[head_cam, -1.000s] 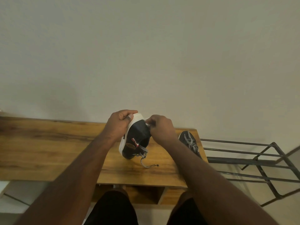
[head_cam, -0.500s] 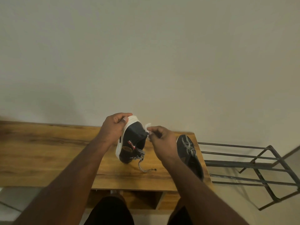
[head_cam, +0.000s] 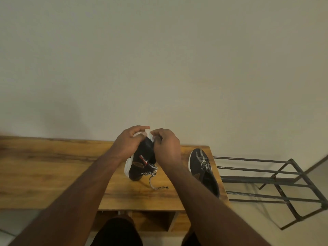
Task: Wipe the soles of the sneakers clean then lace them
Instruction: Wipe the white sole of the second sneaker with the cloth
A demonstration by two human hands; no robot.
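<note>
Gripping the upended sneaker [head_cam: 142, 162], both hands [head_cam: 147, 144].

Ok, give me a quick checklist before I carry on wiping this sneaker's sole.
1. Sneaker held firmly: ok. The left hand grips the held sneaker near its white sole edge.
2. Wipe in hand: ok. The right hand pinches a small white wipe against the sneaker's top end.
3. Sole clean: cannot tell, it faces away.
4. Loose lace out of the way: ok, it trails onto the wooden table below the hands.
5. Second sneaker within reach: ok, lying at the table's right edge.
</note>
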